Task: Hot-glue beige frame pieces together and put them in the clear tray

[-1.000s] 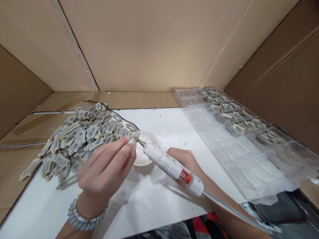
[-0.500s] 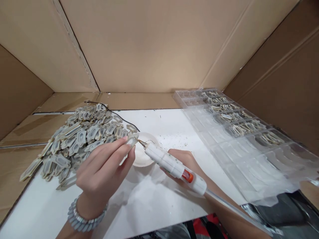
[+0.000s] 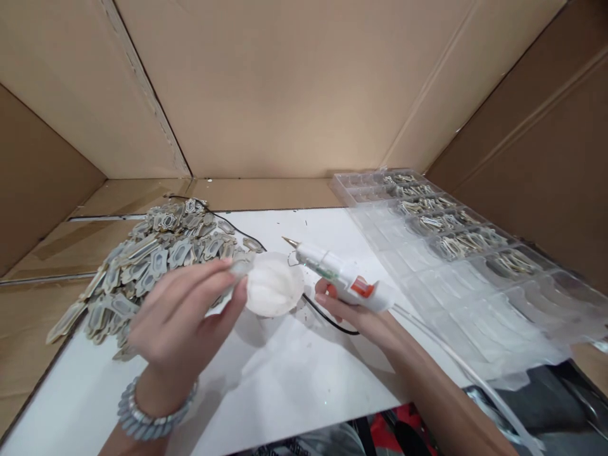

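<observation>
My left hand (image 3: 183,313) pinches a small flat metal clip piece (image 3: 239,268) between thumb and fingers, just left of a small white dish (image 3: 273,286). My right hand (image 3: 349,310) grips a white hot glue gun (image 3: 342,275) with an orange trigger. Its brass nozzle points left, lifted above the far side of the dish and apart from the piece. A black cord runs under the gun. A bracelet is on my left wrist.
A heap of grey-and-gold clip pieces (image 3: 147,259) lies at the left on the white board (image 3: 285,380). A clear compartment tray (image 3: 475,272) with finished pieces sits at the right. Cardboard walls (image 3: 294,88) close in the back and sides.
The glue gun has pulled away from the piece, up and to the right. My left hand with the piece has shifted slightly left and lower.
</observation>
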A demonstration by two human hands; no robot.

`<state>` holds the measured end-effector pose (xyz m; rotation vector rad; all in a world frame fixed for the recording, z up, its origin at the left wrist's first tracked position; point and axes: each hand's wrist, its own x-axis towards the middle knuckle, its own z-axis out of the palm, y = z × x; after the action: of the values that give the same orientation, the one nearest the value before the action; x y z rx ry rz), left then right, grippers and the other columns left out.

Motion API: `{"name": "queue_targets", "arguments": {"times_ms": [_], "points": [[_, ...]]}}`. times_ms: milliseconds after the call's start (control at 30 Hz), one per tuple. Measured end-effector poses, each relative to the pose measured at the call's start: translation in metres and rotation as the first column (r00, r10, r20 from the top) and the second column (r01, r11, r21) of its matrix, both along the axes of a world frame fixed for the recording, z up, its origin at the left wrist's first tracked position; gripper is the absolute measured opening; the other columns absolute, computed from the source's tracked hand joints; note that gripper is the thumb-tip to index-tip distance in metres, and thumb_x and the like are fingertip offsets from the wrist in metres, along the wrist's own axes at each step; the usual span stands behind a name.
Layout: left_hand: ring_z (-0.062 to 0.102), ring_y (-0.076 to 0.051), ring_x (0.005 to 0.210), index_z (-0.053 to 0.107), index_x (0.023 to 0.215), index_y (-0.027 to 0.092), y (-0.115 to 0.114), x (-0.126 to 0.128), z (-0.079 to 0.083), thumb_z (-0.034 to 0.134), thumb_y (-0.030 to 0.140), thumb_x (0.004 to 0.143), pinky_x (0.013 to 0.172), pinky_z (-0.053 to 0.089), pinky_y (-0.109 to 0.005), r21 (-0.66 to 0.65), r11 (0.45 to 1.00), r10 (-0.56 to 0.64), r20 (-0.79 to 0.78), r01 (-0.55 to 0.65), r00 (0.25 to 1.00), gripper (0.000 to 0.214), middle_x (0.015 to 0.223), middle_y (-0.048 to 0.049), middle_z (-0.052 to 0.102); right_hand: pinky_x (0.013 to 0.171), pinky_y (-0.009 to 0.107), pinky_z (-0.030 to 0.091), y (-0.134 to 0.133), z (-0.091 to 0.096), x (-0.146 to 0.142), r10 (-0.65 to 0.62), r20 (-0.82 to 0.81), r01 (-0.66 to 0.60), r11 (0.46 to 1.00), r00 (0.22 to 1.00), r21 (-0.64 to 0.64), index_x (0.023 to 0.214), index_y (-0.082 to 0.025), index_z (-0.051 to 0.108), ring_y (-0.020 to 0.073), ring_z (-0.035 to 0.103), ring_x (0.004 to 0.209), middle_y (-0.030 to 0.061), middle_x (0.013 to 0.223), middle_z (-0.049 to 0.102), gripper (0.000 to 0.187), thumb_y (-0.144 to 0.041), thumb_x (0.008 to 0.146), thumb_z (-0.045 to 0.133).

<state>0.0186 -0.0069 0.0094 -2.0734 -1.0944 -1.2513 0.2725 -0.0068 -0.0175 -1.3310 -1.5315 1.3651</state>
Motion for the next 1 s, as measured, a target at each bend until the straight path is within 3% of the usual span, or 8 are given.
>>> {"name": "queue_targets", "arguments": {"times_ms": [100,167,233,433,667,867,933,1000], "points": [[0.071,-0.023,0.085,0.066,0.094,0.025,0.010,-0.027,0.004,0.075,0.034,0.085,0.078,0.054,-0.036,-0.137,0.951,0.296,0.132,-0.279,0.946,0.015,0.091,-0.0016,0.076,0.050,0.026,0.028,0.002,0.002,0.004,-0.041,-0.164,0.033,0.998,0.986,-0.051,0.076,-0.020,0.060,0.0096,0.041,0.051,-0.0047,0.060,0.046,0.028,-0.046,0.081,0.069],[0.069,-0.030,0.093,0.068,0.096,0.025,0.022,-0.050,0.007,0.071,0.050,0.082,0.079,0.050,-0.041,-0.327,0.832,0.515,0.154,-0.448,0.843,0.028,0.095,-0.0044,0.074,0.049,0.026,0.027,0.004,0.003,0.006,-0.063,-0.259,0.050,0.997,0.964,-0.057,0.075,-0.019,0.061,0.0078,0.040,0.049,-0.0037,0.065,0.050,0.028,-0.045,0.078,0.072],[0.065,-0.033,0.096,0.066,0.088,0.025,0.036,-0.070,0.009,0.071,0.054,0.075,0.078,0.046,-0.042,-0.435,0.753,0.595,0.129,-0.494,0.793,0.032,0.092,-0.0051,0.072,0.049,0.026,0.027,0.006,0.004,0.005,-0.077,-0.313,0.056,0.996,0.947,-0.074,0.075,-0.019,0.060,0.0065,0.038,0.048,-0.0021,0.070,0.056,0.029,-0.044,0.076,0.073],[0.055,-0.031,0.086,0.056,0.077,0.025,0.068,-0.088,-0.002,0.070,0.048,0.071,0.076,0.036,-0.041,-0.483,0.727,0.559,0.002,-0.489,0.829,0.028,0.070,-0.0028,0.061,0.050,0.027,0.028,0.006,0.007,0.003,-0.088,-0.338,0.059,0.994,0.937,-0.094,0.077,-0.019,0.060,0.0058,0.038,0.047,-0.0014,0.074,0.061,0.029,-0.043,0.073,0.076],[0.054,-0.031,0.085,0.060,0.085,0.026,0.074,-0.082,-0.012,0.072,0.054,0.072,0.084,0.035,-0.050,-0.479,0.753,0.513,-0.002,-0.451,0.858,0.033,0.068,-0.0012,0.064,0.051,0.026,0.027,0.009,0.007,0.005,-0.063,-0.332,0.026,0.993,0.941,-0.115,0.074,-0.018,0.059,0.0052,0.039,0.048,-0.0017,0.075,0.058,0.028,-0.041,0.073,0.076],[0.060,-0.041,0.103,0.063,0.096,0.024,0.073,-0.063,0.012,0.063,0.056,0.076,0.086,0.042,-0.055,-0.491,0.711,0.566,-0.027,-0.504,0.824,0.038,0.085,-0.0084,0.072,0.051,0.025,0.030,0.009,0.010,0.006,-0.045,-0.373,0.002,0.993,0.927,-0.116,0.077,-0.019,0.058,0.0053,0.042,0.048,-0.0009,0.080,0.062,0.027,-0.039,0.072,0.075],[0.063,-0.039,0.097,0.064,0.094,0.024,0.076,-0.049,0.022,0.062,0.053,0.074,0.086,0.044,-0.053,-0.468,0.748,0.541,0.020,-0.470,0.841,0.035,0.086,-0.0082,0.074,0.051,0.025,0.030,0.009,0.010,0.006,-0.035,-0.387,-0.009,0.994,0.921,-0.111,0.077,-0.018,0.059,0.0054,0.042,0.049,-0.0016,0.078,0.061,0.028,-0.040,0.072,0.076],[0.064,-0.033,0.089,0.064,0.092,0.025,0.076,-0.035,0.030,0.064,0.050,0.074,0.085,0.046,-0.048,-0.427,0.824,0.440,0.071,-0.371,0.895,0.031,0.085,-0.0056,0.076,0.051,0.025,0.029,0.010,0.009,0.007,-0.032,-0.407,-0.011,0.995,0.913,-0.103,0.077,-0.018,0.059,0.0053,0.042,0.049,-0.0014,0.079,0.062,0.028,-0.040,0.072,0.076]]}}
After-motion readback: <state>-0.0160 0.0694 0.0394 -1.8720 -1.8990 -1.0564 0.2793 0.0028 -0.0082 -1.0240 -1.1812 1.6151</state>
